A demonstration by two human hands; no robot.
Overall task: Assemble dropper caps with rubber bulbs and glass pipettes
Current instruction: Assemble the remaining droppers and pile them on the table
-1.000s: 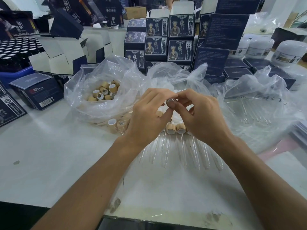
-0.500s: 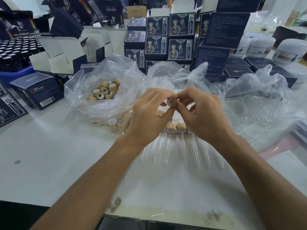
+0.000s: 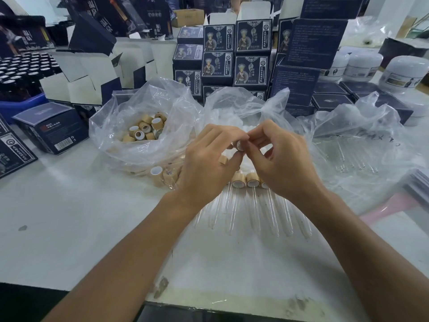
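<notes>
Crowded around the white table [image 3: 69,217] are dark boxes and bags of parts. One cap [image 3: 239,145] is pinched above it between the fingertips of the left hand [image 3: 209,163] and right hand [image 3: 285,163]. Should either pinch loosen, it could be dropped onto the finished droppers [image 3: 246,194] below, and glass might be cracked.

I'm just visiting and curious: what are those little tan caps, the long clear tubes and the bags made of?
The caps look like bamboo or light wood, matte tan with faint grain, and have a white liner, likely plastic. The tubes seem glass: clear, thin, straight, with bright glints. The bags are thin clear plastic film, crinkled and shiny. Both hands, left hand and right hand, pinch one cap.
</notes>
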